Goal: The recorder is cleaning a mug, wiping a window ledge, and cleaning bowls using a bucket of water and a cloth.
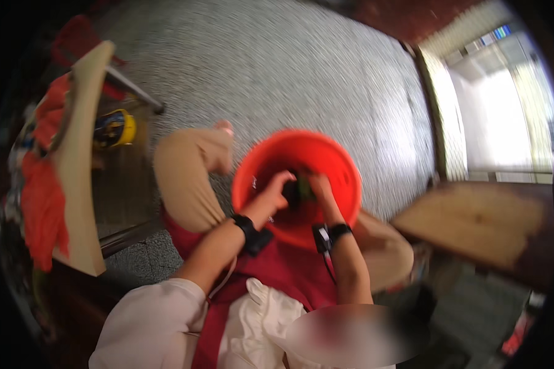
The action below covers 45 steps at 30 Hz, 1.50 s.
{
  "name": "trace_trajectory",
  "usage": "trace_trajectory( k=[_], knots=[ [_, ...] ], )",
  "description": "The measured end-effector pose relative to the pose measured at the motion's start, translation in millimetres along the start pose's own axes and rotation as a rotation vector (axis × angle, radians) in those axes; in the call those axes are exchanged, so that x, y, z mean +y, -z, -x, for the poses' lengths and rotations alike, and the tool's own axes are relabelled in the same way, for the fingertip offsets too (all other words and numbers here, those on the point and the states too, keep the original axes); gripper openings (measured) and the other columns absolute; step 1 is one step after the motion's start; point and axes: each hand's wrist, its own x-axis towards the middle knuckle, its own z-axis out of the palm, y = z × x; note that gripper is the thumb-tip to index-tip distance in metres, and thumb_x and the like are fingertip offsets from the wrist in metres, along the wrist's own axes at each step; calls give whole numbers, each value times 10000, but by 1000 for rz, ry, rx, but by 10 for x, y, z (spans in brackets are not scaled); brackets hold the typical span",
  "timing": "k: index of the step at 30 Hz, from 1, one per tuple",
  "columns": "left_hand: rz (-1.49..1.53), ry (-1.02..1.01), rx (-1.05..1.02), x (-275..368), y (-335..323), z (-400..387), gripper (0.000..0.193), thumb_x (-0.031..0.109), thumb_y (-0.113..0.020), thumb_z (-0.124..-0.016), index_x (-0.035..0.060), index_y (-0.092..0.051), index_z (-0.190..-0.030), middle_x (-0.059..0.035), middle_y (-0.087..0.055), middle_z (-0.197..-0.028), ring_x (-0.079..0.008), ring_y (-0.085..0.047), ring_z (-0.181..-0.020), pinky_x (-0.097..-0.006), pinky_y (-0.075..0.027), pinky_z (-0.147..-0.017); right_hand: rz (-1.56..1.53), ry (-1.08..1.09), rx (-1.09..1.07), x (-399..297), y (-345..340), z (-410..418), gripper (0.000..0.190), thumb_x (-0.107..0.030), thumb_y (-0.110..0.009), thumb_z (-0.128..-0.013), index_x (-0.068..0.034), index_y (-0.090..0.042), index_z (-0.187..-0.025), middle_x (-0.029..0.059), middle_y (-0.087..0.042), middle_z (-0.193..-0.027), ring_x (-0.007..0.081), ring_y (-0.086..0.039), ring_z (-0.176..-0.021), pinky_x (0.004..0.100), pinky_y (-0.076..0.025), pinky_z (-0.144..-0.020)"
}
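Note:
A red plastic bucket is between my bent knees, its mouth facing up towards me. Both hands reach down inside it. My left hand has its thumb and fingers spread at the edge of a dark thing in the bucket. On the other side, my right hand is at a dark green item, its fingertips mostly hidden. Motion blur and shadow hide what this item is and how firmly either hand grips it. Each wrist wears a black strap with a small device and a cable.
On the left stands a pale-topped table with red cloth on it. A yellow-rimmed container is beneath it. Grey speckled floor stretches ahead. A wooden board-like surface is at the right, below a bright opening.

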Motion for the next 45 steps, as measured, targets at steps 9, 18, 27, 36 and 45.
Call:
trace_trajectory(
  k=[9,18,27,36,45],
  knots=[
    [-168,82,-255,-173,115,-64,345,326,-540,-837,75,-605,-1064,-110,-634,-1077,-302,-589,-1007,-498,-425,-946,-129,-114,251,-714,257,1384,321,-278,-620,-816,-89,-606,-1076,206,-652,-951,377,-618,-922,459,-483,-788],
    [18,71,-424,-228,84,-15,450,455,-465,-928,130,-530,-1232,-102,-561,-1229,-279,-516,-1144,-483,-385,-1001,-23,57,676,-801,-33,908,172,-253,-580,-845,-104,-538,-919,145,-599,-803,376,-615,-673,480,-495,-579],
    [-70,-140,-201,-174,234,-172,358,349,-496,-909,97,-586,-1146,-95,-626,-1117,-267,-579,-1045,-458,-437,-941,-184,-120,409,-579,-239,931,244,-278,-554,-863,-88,-566,-1015,238,-636,-823,421,-616,-814,504,-478,-702],
    [-85,-82,-331,-311,-76,78,363,343,-453,-945,95,-552,-1189,-102,-590,-1173,-267,-561,-1078,-442,-443,-950,-267,-47,514,-731,0,988,260,-309,-585,-835,-134,-585,-1028,206,-650,-855,403,-623,-823,492,-488,-702],
    [-704,-153,-247,-26,-241,223,489,18,-567,-721,74,-508,-1203,-45,-574,-1029,-183,-579,-948,-332,-501,-837,-829,-548,331,-15,265,544,454,-367,-642,-796,44,-660,-989,163,-687,-889,270,-670,-809,380,-520,-676]
  ],
)
